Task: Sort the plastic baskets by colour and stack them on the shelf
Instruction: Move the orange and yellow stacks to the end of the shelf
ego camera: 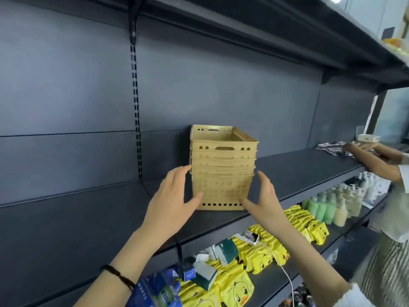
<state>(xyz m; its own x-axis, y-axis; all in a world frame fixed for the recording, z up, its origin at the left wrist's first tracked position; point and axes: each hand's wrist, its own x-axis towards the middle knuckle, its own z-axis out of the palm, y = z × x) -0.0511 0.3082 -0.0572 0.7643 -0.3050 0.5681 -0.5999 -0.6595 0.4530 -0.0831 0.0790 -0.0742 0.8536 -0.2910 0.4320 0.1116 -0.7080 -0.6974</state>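
A stack of several nested beige plastic baskets [222, 171] with round holes and handle slots stands upright on the dark shelf [93, 220]. My left hand [174, 196] is spread at the stack's left side, its thumb touching the front of the lowest basket. My right hand [263, 198] is spread at the right side, thumb near the front lower corner. Both hands have their fingers apart and neither closes around a basket. No baskets of another colour are in view.
The shelf below [345, 247] carries yellow duck-print packets [261, 255], blue packs [159, 289], green and cream bottles [332, 207] and a white cable [285, 273]. Another person's hands [367, 156] handle packets at the far right of my shelf. An upper shelf [287, 41] overhangs.
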